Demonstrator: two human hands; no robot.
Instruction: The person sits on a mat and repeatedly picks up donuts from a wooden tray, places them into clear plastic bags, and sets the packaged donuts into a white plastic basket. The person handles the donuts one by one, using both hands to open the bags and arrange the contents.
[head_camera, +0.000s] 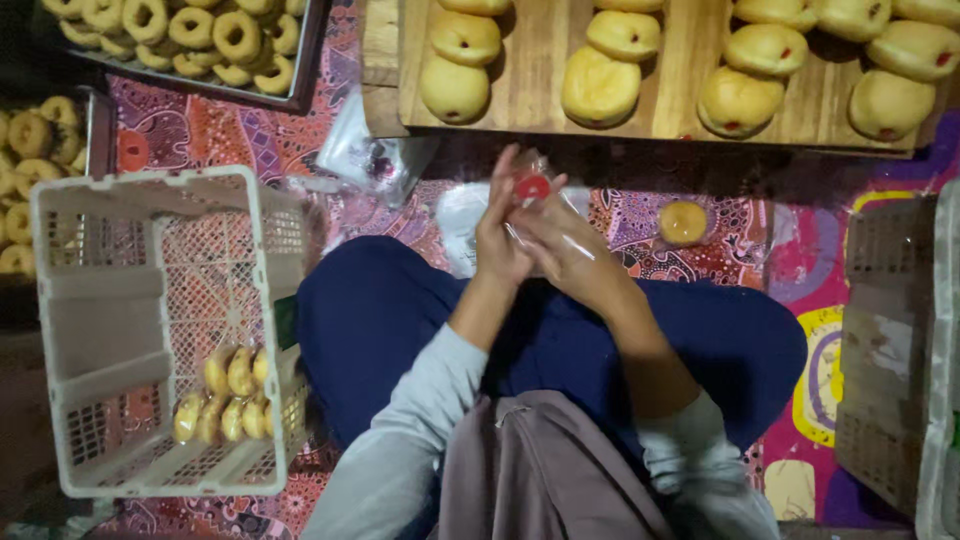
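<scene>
Two hands are closed on a clear plastic bag with a red round label (532, 187). It is pinched between the left hand (500, 235) and right hand (565, 245), just below the long wooden board (530, 95).

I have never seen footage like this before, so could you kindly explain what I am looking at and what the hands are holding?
There is no machine here. One camera sits on a person's head and looks down at their lap, so you see their own two hands. The left hand and right hand meet around a clear bag with something red showing in it; I cannot tell how firm each grip is. On the patterned cloth lie a bagged bun and more bags. Above, a wooden board carries filled buns. At left, a white basket holds packed pastries, and a tray holds ring doughnuts.
</scene>
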